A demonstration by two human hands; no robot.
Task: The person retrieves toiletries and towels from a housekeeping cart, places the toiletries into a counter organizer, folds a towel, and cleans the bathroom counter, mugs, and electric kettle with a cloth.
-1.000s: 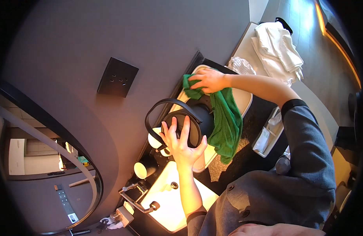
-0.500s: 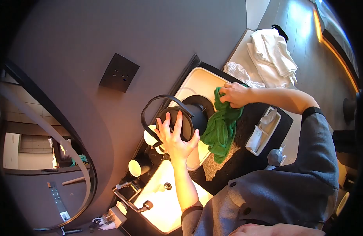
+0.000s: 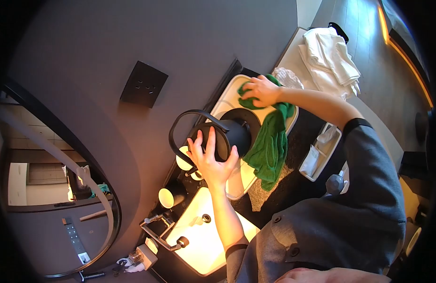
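A black kettle (image 3: 238,137) with a large looped handle stands on a pale tray (image 3: 237,186). My left hand (image 3: 212,158) lies on top of its lid, fingers spread over the dark round surface. Toward the tray's far end, my right hand (image 3: 261,91) presses a bunched part of a green cloth (image 3: 270,148) against the tray, its fingers curled over the fabric. The rest of the cloth trails past the kettle and over the tray's edge. A dark round base (image 3: 248,118) shows partly behind the kettle.
A lit white basin (image 3: 194,245) with a metal faucet (image 3: 162,231) is nearest me. Cups, one a dark cup (image 3: 167,198), stand by the wall. A small white tray (image 3: 322,151) holds packets at the right. White towels (image 3: 329,59) lie beyond. A black socket plate (image 3: 144,85) is on the wall.
My right hand moved from the tray's far end to its right edge, then back onto the far end with the green cloth. My left hand stays on the kettle lid.
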